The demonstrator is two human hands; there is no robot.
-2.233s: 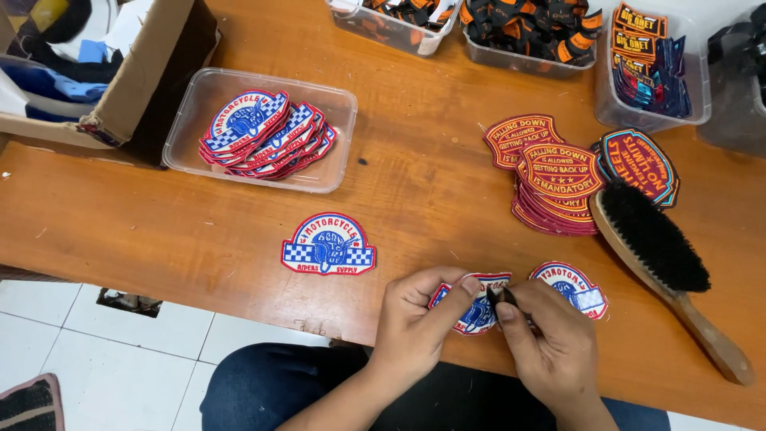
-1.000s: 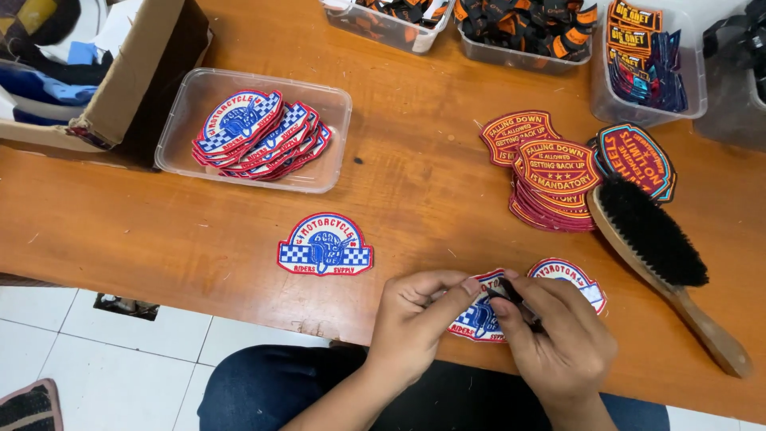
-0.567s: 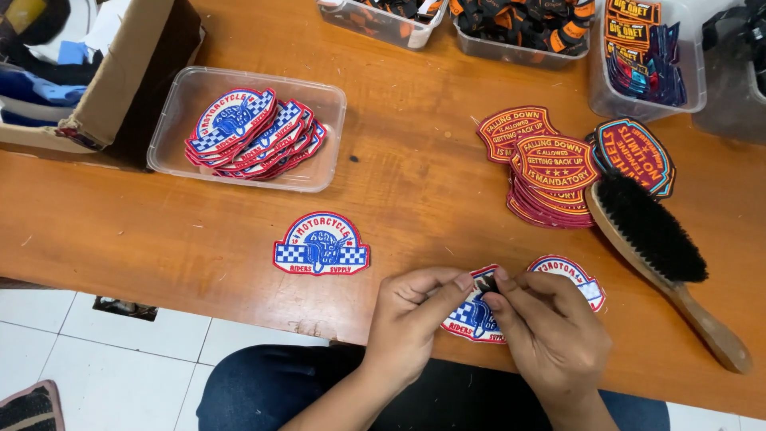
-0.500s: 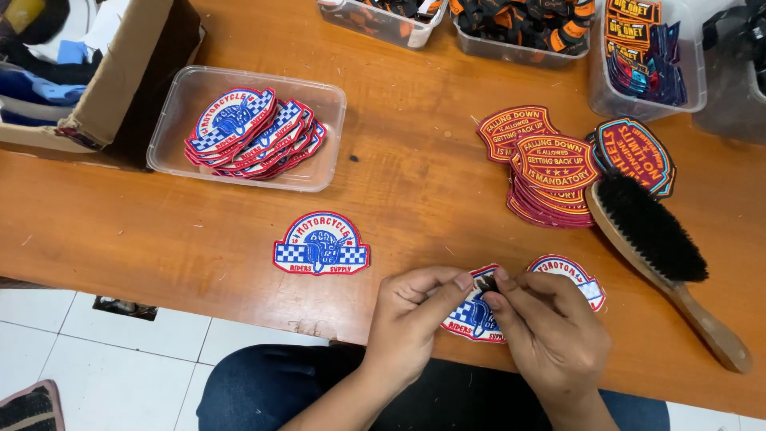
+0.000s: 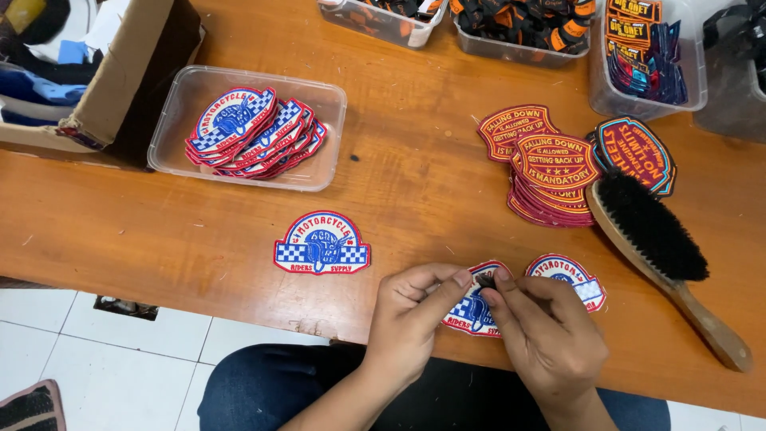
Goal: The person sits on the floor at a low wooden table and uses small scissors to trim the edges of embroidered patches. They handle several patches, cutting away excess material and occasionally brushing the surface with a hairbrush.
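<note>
Surface: wooden table (image 5: 447,199), orange-brown, seen from above; white tiled floor below its near edge.
Held item: small dark object (image 5: 486,282), black, too small to identify, raised just above the table's near edge.
Patch beneath: blue, white and red embroidered patch (image 5: 471,307), arched top with a chequered band, flat on the table and partly covered by both hands.
Left hand (image 5: 415,319): thumb and forefinger closed in a pinch at the small dark object from its left side.
Right hand (image 5: 550,339): fingertips pinched on the same object from the right, meeting the left fingertips there.
Neighbouring patches: second patch of the same design (image 5: 570,279) just right of the hands; third one (image 5: 322,244) lying alone to the left.
Container: clear plastic tray (image 5: 179,120) holding a fanned stack of matching patches.
Stack: red and yellow patches (image 5: 550,172) piled at right, a dark oval patch (image 5: 638,152) beside them.
Tool: wooden brush (image 5: 658,235) with black bristles, lying diagonally, touching the red stack.
Far edge: clear tubs (image 5: 646,56) of further patches; cardboard box (image 5: 120,72) at far left.
</note>
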